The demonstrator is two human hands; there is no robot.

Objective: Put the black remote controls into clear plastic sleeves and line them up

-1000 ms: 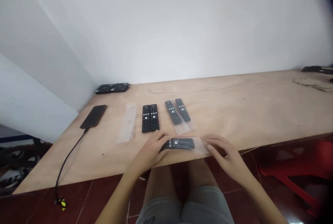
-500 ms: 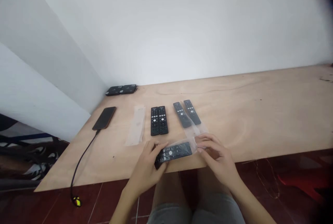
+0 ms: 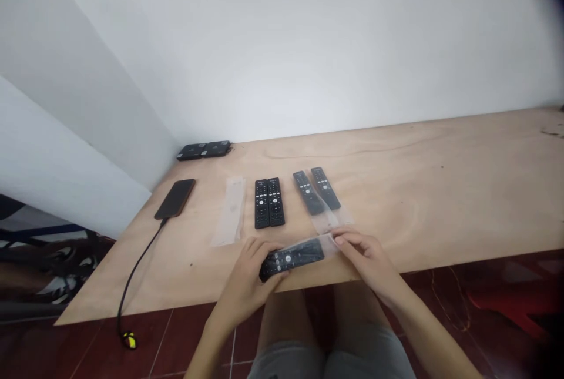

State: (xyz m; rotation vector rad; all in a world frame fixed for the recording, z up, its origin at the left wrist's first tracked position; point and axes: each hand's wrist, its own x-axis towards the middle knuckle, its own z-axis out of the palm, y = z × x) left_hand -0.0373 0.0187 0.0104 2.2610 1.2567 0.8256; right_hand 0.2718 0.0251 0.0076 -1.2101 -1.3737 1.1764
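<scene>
A black remote control (image 3: 296, 258) lies tilted inside a clear plastic sleeve near the table's front edge. My left hand (image 3: 251, 276) grips its left end between thumb and fingers. At the other end, my right hand (image 3: 363, 255) pinches the loose mouth of the plastic sleeve (image 3: 328, 244). Beyond my hands, two bare remote controls (image 3: 269, 203) lie side by side. To their right are two more remotes (image 3: 316, 191) in plastic sleeves, their lower ends reaching close to my right hand. Empty plastic sleeves (image 3: 229, 211) lie flat on the left.
A phone (image 3: 175, 199) with a black cable (image 3: 136, 273) hanging over the edge lies at the left. Two black boxes (image 3: 203, 150) sit at the back left corner by the wall. The wooden table (image 3: 440, 203) ends just in front of my lap.
My right hand's fingers have closed together on the sleeve's mouth, which now looks drawn out straighter. My left hand keeps its grip on the remote, almost unmoved.
</scene>
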